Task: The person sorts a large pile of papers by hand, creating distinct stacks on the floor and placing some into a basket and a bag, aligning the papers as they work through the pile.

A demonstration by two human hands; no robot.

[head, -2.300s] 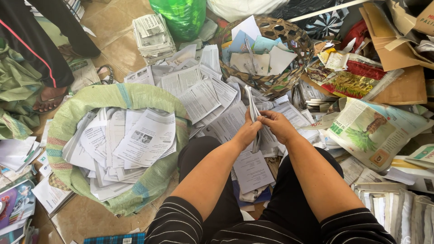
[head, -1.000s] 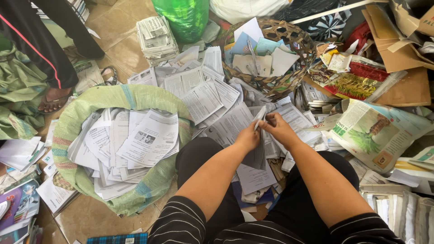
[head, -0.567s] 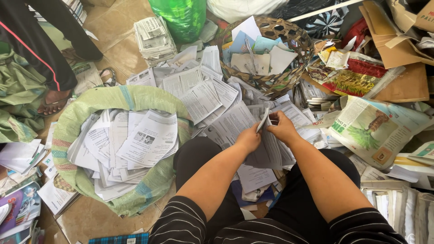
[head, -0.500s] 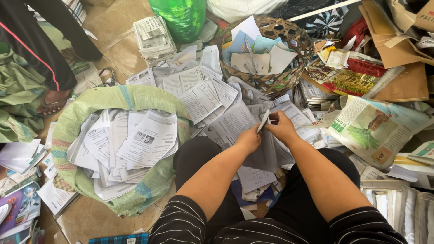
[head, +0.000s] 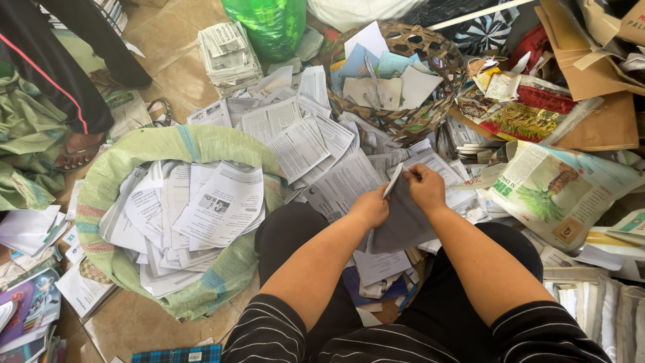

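Hands meet over the lap: the left hand [head: 371,207] is closed on the lower left edge of a thin booklet of printed white pages [head: 403,214], while the right hand [head: 426,186] pinches its top edge between thumb and fingers. The booklet hangs between both, above scattered loose printed sheets [head: 316,144] on the floor. To the left stands an open green woven sack [head: 201,144] filled with paper, and a round wicker basket [head: 430,50] of papers sits beyond
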